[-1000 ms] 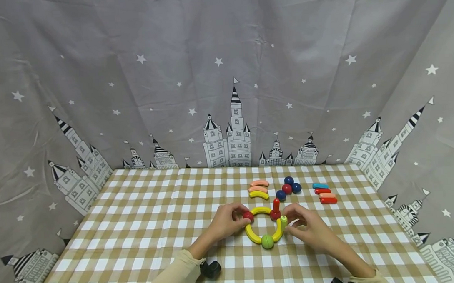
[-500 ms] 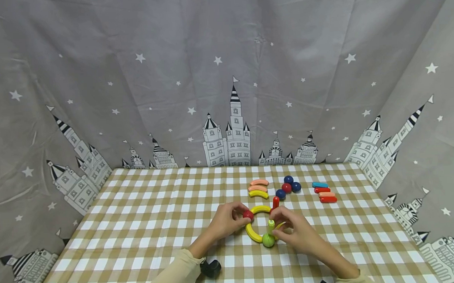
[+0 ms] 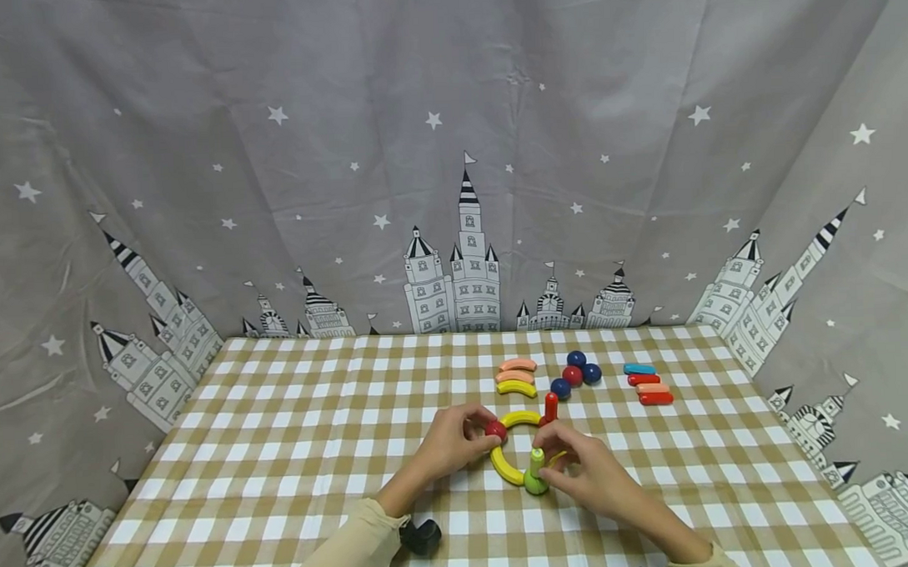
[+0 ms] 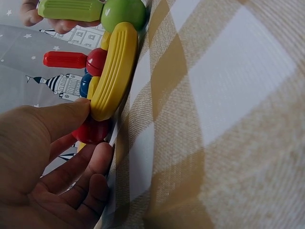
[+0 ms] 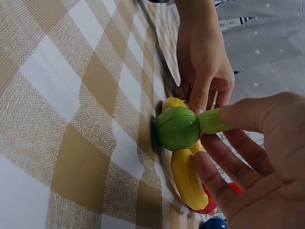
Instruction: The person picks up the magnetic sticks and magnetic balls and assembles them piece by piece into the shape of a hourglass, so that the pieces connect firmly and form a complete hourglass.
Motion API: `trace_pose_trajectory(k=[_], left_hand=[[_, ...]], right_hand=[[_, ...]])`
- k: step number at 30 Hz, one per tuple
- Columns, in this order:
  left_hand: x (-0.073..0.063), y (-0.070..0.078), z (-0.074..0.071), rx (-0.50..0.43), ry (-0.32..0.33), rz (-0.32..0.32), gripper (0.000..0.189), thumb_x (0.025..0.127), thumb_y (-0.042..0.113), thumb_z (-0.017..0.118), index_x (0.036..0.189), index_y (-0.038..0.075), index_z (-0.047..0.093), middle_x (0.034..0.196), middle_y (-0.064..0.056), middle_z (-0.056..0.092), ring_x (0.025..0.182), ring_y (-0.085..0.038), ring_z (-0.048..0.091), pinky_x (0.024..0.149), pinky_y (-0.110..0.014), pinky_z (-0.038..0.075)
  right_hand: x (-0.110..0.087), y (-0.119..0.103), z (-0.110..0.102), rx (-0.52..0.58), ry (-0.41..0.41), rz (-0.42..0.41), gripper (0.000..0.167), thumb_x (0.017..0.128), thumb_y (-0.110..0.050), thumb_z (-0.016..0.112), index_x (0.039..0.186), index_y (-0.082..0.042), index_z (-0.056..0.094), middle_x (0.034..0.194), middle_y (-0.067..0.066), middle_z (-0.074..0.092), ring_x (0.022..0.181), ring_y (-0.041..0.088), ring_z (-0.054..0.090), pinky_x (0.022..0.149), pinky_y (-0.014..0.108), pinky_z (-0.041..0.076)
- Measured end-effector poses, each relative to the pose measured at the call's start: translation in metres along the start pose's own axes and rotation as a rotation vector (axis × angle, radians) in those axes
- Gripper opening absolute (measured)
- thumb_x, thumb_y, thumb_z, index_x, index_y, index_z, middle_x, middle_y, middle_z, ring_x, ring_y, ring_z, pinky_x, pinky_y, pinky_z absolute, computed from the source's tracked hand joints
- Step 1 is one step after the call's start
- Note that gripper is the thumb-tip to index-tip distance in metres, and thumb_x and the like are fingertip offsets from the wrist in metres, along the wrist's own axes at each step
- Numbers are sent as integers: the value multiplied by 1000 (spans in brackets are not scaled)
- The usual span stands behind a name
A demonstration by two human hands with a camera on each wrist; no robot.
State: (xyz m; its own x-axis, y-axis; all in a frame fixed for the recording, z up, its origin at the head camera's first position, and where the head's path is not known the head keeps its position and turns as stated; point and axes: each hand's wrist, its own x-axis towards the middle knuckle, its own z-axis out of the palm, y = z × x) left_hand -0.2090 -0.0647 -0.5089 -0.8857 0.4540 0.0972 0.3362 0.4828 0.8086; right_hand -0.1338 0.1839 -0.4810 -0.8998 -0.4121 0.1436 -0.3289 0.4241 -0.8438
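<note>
Three curved yellow rods (image 3: 508,468) and three balls form a ring on the cloth. My left hand (image 3: 453,438) holds the red ball (image 3: 496,430) on the ring's left, thumb by the end of a yellow rod (image 4: 116,71). Between thumb and fingers, my right hand (image 3: 590,472) pinches a straight light-green rod (image 5: 214,121). This rod stands upright on the green ball (image 5: 177,129) at the near side, its lower end meeting the ball. A red rod (image 3: 552,407) rises from the other red ball (image 4: 96,62), which my right hand partly covers in the head view.
Behind the ring lie two peach curved rods (image 3: 517,365) and a yellow one (image 3: 516,388). Several dark-blue balls (image 3: 591,373) cluster around a red ball (image 3: 572,375). Further right are blue (image 3: 640,369), red (image 3: 657,399) and peach (image 3: 653,387) straight rods. A checked cloth (image 3: 294,439) covers the table.
My right hand has carried the light-green rod leftward from the ring's right side onto the top of the green ball. My left hand keeps its hold on the red ball.
</note>
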Motion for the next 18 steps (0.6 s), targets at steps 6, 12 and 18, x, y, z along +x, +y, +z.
trace_pose_trajectory(k=[6,12,18], left_hand=[[0,-1,0,-4,-3,-8,19,90,20,81,106,13,74,92,4,72,69,-8,56,60,-23,45],[0,-1,0,-12,-5,-9,19,90,20,81,106,13,74,92,3,71,69,-10,56,60,-24,45],[0,-1,0,-8,-5,-10,19,90,20,81,106,14,74,91,5,71,69,-9,56,60,-23,45]], right_hand=[[0,3,1,-16,7,-5,33,88,0,78,116,-7,61,102,-2,67,94,13,66,79,29,58],[0,2,1,-10,6,15,33,88,-1,78,116,-7,61,102,-3,67,94,15,67,80,28,58],[0,1,1,1,0,13,32,89,-3,78,115,-7,61,102,-1,67,94,18,66,79,28,58]])
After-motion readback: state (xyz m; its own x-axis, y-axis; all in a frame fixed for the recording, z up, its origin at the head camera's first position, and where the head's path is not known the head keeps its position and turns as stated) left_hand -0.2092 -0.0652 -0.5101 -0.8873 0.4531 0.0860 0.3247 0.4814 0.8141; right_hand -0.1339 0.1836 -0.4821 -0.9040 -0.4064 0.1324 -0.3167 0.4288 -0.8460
